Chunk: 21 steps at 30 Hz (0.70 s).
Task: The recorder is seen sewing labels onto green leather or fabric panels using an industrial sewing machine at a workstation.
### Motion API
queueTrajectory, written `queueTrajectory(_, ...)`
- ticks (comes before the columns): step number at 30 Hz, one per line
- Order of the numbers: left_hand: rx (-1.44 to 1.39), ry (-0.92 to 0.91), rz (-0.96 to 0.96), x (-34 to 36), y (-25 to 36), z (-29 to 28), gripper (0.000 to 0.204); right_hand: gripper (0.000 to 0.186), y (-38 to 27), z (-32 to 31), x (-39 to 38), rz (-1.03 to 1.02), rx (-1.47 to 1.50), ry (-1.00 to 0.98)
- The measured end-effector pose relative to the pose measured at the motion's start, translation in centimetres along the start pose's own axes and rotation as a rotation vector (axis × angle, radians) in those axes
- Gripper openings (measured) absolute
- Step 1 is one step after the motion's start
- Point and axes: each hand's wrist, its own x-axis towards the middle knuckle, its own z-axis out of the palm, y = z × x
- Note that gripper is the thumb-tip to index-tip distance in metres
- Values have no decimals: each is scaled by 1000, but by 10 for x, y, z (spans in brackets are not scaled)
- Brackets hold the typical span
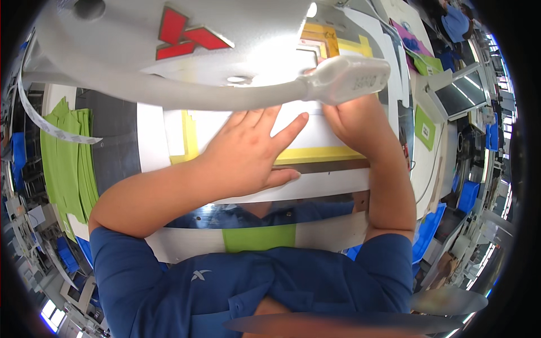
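My left hand (255, 147) lies with fingers spread on a white sheet (217, 116) edged with yellow tape (318, 155), its upper fingertips partly under the machine's overhanging white arm. My right hand (355, 127) is at the sheet's right side, beneath the white lamp head (349, 79) on a curved arm; most of its fingers are hidden there, so I cannot tell what they hold. Beyond it, an orange-yellow template frame (328, 36) shows on the machine bed.
The grey machine head (107, 45) overhangs the work. Green flat pieces (67, 158) are stacked at the left, beside a hanging pale strip (62, 129). At the right are a screen (459, 93), a green piece (424, 127) and blue bins (425, 231). A person (453, 19) is at upper right.
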Motion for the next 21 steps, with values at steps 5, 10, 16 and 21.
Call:
queueTrajectory(5, 66, 15, -12, -4, 0, -3, 89, 12, -4, -3, 3, -26, -103, 0)
queueTrajectory(10, 84, 7, -43, -11, 0, -3, 89, 7, -4, -6, 6, -41, -159, -16)
queueTrajectory(16, 87, 57, -47, -14, -1, 2, 88, 17, -3, -9, 0, 52, -101, -117)
queueTrajectory(21, 89, 79, -51, -26, 1, 0, 88, 20, -4, -11, 1, 139, -152, -259)
